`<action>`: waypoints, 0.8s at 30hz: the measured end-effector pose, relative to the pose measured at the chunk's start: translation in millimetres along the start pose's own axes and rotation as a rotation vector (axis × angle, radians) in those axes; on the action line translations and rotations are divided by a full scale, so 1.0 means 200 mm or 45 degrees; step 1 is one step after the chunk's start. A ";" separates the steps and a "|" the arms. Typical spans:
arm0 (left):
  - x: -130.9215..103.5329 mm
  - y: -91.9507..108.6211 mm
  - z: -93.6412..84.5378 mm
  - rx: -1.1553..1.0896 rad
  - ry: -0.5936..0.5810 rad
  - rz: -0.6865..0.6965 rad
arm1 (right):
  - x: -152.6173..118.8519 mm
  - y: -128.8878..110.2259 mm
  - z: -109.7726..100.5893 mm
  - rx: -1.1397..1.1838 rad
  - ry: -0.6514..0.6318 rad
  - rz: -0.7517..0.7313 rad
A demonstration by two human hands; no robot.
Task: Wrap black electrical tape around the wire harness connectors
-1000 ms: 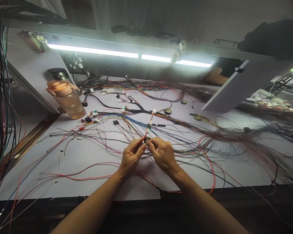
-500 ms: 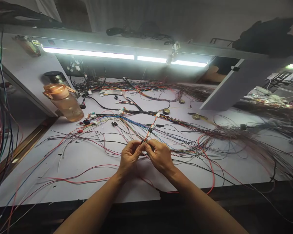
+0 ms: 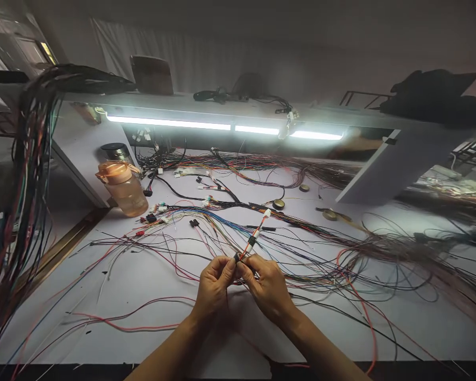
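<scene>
My left hand and my right hand meet at the middle of the table, thumbs and fingertips pinched close together. Between them is a thin wire bundle of orange, white and dark wires, slanting up and away to a white connector. A black band wraps the bundle partway along. Right at my fingertips a small dark piece, perhaps tape, lies against the wires; its far side is hidden by my fingers. Loose wires pass behind and beneath both hands.
An orange-lidded bottle stands at the left beside a dark-lidded one. Tape rolls lie beyond my hands. A long black harness and many loose wires spread across the white table. A lit tube hangs under the shelf.
The view has tilted up, so the table and my hands sit lower in the picture. Both hands stay pinched on the wire bundle, with a little more of the dark piece showing at the fingertips.
</scene>
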State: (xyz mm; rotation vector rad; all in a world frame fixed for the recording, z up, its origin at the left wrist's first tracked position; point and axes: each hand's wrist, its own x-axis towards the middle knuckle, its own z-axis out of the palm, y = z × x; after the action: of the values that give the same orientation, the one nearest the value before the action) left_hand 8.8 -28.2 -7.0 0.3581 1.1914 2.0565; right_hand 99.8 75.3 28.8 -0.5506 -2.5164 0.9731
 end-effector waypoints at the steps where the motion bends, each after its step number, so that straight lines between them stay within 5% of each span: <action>1: 0.00 0.00 0.00 0.005 0.006 -0.005 | 0.00 0.01 -0.01 0.024 -0.027 -0.013; 17: 0.01 0.00 -0.04 0.257 -0.027 -0.020 | 0.08 0.10 -0.11 0.524 -0.363 -0.036; 24: -0.03 0.07 0.02 0.320 -0.072 0.037 | 0.10 0.14 -0.25 0.899 -0.810 0.078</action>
State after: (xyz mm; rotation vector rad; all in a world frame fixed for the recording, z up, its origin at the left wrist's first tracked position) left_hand 9.0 -33.1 6.9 0.5519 1.4204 1.9103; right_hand 112.5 131.4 47.6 -0.0947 -2.3718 2.1980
